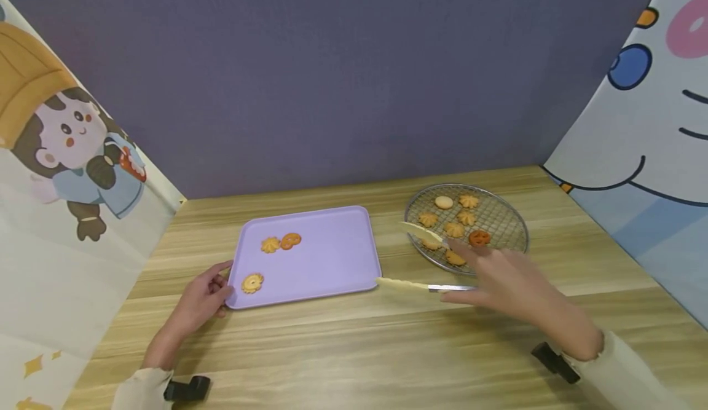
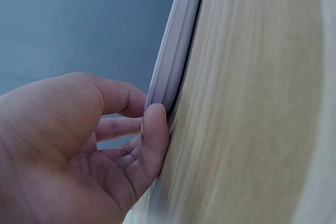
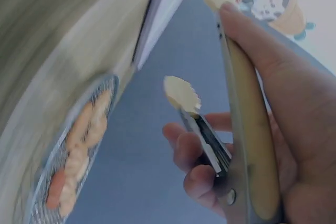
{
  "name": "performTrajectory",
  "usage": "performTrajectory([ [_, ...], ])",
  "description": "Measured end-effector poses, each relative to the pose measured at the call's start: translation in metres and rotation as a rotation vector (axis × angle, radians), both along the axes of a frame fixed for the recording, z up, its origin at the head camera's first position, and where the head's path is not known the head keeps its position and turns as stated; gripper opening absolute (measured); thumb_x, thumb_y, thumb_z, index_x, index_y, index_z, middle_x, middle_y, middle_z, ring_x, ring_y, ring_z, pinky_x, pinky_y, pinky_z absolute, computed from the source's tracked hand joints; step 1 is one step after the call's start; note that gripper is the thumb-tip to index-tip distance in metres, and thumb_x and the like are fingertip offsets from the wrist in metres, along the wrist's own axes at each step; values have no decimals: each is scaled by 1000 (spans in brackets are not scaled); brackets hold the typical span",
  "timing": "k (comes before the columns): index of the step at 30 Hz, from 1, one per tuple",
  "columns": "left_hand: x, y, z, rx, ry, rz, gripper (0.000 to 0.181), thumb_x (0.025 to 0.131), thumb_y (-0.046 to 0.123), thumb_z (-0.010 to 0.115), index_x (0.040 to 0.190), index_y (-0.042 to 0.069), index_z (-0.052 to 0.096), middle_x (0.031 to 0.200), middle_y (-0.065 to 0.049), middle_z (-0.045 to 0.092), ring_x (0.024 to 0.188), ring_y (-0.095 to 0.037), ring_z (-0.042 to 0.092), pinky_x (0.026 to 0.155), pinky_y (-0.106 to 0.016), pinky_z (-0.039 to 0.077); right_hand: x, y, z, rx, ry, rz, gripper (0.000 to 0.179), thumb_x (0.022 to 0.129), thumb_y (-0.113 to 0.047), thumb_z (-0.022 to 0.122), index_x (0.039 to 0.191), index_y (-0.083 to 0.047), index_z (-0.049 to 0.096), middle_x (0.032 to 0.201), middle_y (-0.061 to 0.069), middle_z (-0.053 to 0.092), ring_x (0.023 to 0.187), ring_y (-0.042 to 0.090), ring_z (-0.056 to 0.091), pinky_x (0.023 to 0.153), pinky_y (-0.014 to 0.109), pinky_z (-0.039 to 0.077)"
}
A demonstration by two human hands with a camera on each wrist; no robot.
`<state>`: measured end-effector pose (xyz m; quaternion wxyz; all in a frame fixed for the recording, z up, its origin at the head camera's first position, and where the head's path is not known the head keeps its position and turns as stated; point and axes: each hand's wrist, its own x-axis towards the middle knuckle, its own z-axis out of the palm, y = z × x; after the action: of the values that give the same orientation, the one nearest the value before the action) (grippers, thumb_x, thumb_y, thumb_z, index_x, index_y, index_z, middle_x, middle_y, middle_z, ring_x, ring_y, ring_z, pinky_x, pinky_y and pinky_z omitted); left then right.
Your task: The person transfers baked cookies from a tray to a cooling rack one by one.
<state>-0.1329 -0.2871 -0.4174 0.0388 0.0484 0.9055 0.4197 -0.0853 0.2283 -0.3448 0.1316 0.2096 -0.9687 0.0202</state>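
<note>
Left hand (image 1: 201, 299): I saw it pinch the purple tray (image 1: 326, 256) by its near-left corner.
Right hand (image 1: 511, 281): held the tongs (image 1: 450, 287), yellow tips (image 1: 402, 283) spread wide.
Tray cookies (image 1: 270, 244): two lay side by side, a ring-shaped one near the tray's left edge.
Wire rack (image 1: 507, 227): sat right of the tray on the wooden table (image 1: 343, 348), more cookies (image 1: 455, 230) on it.

The left hand (image 2: 68, 140), palm showing and fingers bent, grips the end of a pale tray (image 2: 172, 51) on a wood-grained surface (image 2: 257, 77); a blue-grey wall (image 2: 79, 24) fills the upper left.
</note>
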Motion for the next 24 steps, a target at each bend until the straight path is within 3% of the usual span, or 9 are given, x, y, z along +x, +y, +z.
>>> performTrajectory([
  [7, -1, -2, -1, -9, 7, -5, 50, 87, 5, 52, 134, 1, 35, 89, -16, 51, 59, -16, 53, 44, -28, 51, -8, -28, -1, 10, 4, 69, 93, 60, -83, 42, 129, -21, 48, 85, 4, 65, 44, 5, 40, 32, 17, 23],
  [11, -1, -2, -2, -10, 11, -8, 50, 87, 6, 53, 134, 2, 36, 89, -16, 51, 59, -16, 53, 44, -28, 51, -17, -45, -3, -3, 48, 145, 91, 61, -80, 48, 129, -19, 47, 75, 1, 62, 43, 4, 39, 33, 15, 25],
  [15, -1, -1, -2, -12, 10, -1, 50, 86, 5, 53, 134, 2, 36, 89, -16, 50, 59, -16, 53, 45, -28, 51, -24, -64, -5, 4, 60, 201, 91, 61, -77, 53, 129, -17, 47, 75, 1, 62, 42, 3, 36, 34, 16, 27],
  [24, -2, 0, -3, -15, 14, 5, 51, 85, 3, 52, 134, 2, 37, 88, -16, 50, 60, -16, 52, 45, -28, 52, -39, -113, -8, 38, 75, 265, 92, 61, -80, 47, 126, -15, 49, 65, -1, 56, 40, 7, 35, 30, 21, 24],
])
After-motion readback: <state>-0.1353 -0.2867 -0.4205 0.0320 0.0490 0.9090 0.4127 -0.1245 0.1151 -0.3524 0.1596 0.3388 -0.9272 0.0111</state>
